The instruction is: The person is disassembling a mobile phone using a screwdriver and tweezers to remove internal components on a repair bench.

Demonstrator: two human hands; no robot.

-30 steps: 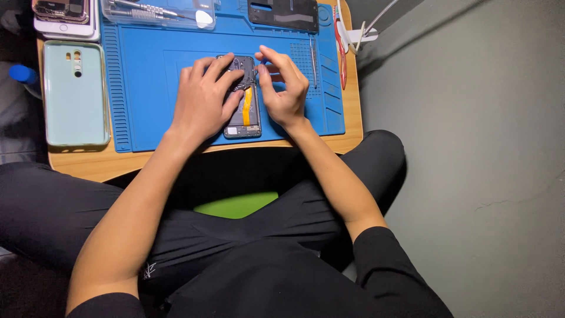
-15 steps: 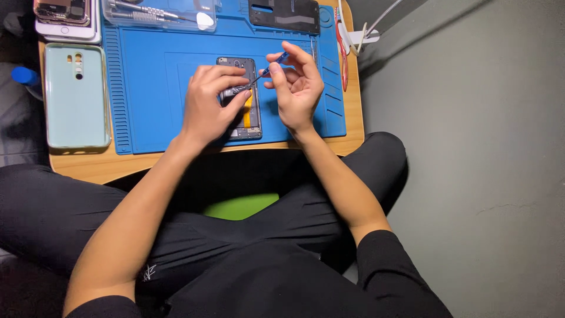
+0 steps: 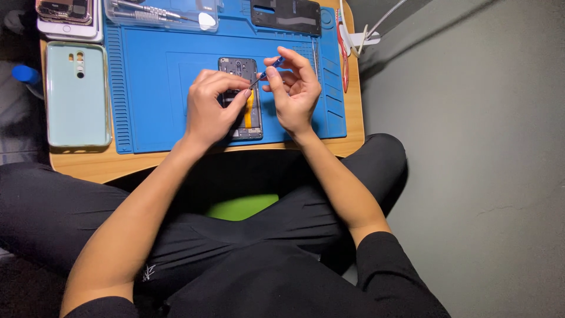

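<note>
Lifted slightly since half a second ago, right hand (image 3: 292, 91) pinching thin blue-handled tool (image 3: 266, 69) over opened black phone (image 3: 241, 97) on blue silicone mat (image 3: 159, 88), left hand (image 3: 212, 109) clamped on phone; best kept steady, tip light.

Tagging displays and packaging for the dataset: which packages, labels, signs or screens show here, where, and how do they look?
Clear plastic tool box: top edge of blue mat, rectangular, metal tools inside.
White phone stack: top left corner, topmost dark and opened.
No lit screens, labels or signs visible.
</note>
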